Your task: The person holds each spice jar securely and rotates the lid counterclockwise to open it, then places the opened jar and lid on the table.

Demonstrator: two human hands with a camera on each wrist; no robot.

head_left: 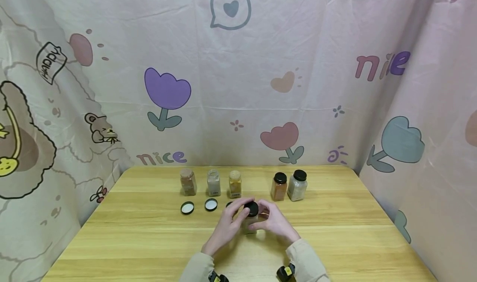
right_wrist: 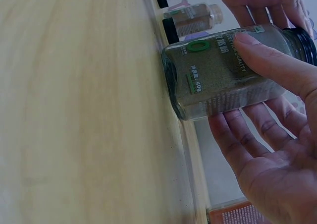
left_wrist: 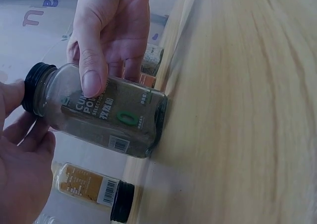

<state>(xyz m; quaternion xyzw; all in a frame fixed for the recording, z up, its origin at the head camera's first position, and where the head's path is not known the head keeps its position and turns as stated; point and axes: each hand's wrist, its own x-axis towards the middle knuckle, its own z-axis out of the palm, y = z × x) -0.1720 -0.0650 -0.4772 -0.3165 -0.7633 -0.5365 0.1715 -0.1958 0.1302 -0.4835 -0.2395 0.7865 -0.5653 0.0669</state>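
Observation:
A glass spice jar (left_wrist: pixel 119 115) of brown powder, its label reading in part as cumin powder, stands upright on the wooden table. My right hand (head_left: pixel 273 224) holds the jar's body, thumb on the label side and fingers round the other side, as the right wrist view shows. My left hand (head_left: pixel 229 222) grips the black lid (head_left: pixel 251 208) between thumb and fingers. The lid sits on the jar's mouth; whether it is loose cannot be told. In the right wrist view the jar (right_wrist: pixel 218 80) appears well filled.
Behind stand three lidless jars: brown (head_left: pixel 188 183), whitish (head_left: pixel 214 184) and yellow (head_left: pixel 235 186). Two black lids (head_left: pixel 187 208) (head_left: pixel 210 204) lie upturned before them; a third lid (head_left: pixel 229 204) is partly hidden by my left hand. Black-lidded orange (head_left: pixel 279 187) and white (head_left: pixel 297 186) jars stand right.

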